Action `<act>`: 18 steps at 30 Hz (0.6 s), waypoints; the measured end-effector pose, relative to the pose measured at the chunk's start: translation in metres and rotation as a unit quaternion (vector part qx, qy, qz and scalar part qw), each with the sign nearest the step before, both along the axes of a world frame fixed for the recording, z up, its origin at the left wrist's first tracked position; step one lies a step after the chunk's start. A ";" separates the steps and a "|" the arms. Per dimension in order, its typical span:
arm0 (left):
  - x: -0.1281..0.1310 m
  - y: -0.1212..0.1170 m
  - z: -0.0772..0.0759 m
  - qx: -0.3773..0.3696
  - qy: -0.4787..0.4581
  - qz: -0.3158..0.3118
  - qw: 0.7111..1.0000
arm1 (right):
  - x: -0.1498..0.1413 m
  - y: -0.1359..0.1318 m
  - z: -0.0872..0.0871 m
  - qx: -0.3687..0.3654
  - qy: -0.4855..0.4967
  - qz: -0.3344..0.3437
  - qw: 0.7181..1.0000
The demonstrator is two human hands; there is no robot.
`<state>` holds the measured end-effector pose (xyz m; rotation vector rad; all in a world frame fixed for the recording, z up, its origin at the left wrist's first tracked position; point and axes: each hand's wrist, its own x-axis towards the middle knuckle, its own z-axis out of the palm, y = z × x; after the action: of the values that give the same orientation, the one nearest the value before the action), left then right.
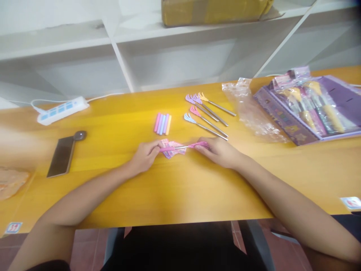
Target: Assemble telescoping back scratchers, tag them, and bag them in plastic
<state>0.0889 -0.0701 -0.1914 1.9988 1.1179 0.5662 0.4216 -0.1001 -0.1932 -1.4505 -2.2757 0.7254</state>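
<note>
My left hand [145,155] is closed round the pink handle end of a small telescopic back scratcher [180,147]. My right hand [218,150] pinches its pink claw end, so the metal rod stretches between both hands just above the yellow table [180,195]. Under the rod lies a pink printed wrapper [172,149]. Beyond the hands lie several pastel handle sleeves [163,124] side by side. To their right, several more scratchers [207,114] with coloured claws lie in a loose row.
A purple display box [313,107] of packed scratchers sits at the right, with empty clear wrappers [249,107] beside it. A white power strip [62,110] and a dark phone [61,156] lie at the left. White shelving with a cardboard box [214,11] stands behind.
</note>
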 end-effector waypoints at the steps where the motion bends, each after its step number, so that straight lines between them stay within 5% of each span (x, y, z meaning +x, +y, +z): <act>1: 0.000 0.000 0.000 0.000 -0.001 -0.001 1.000 | 0.000 0.000 0.000 0.001 -0.001 0.001 1.000; 13: -0.001 0.001 -0.005 0.023 0.016 -0.007 1.000 | 0.003 0.000 -0.004 0.026 0.007 -0.002 1.000; 18: 0.005 0.004 0.010 0.112 0.194 -0.027 0.974 | -0.001 0.001 -0.002 0.072 0.025 0.007 0.997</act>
<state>0.0935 -0.0666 -0.1817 2.3988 1.2675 0.2880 0.4204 -0.0994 -0.1950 -1.3369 -2.2516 0.5818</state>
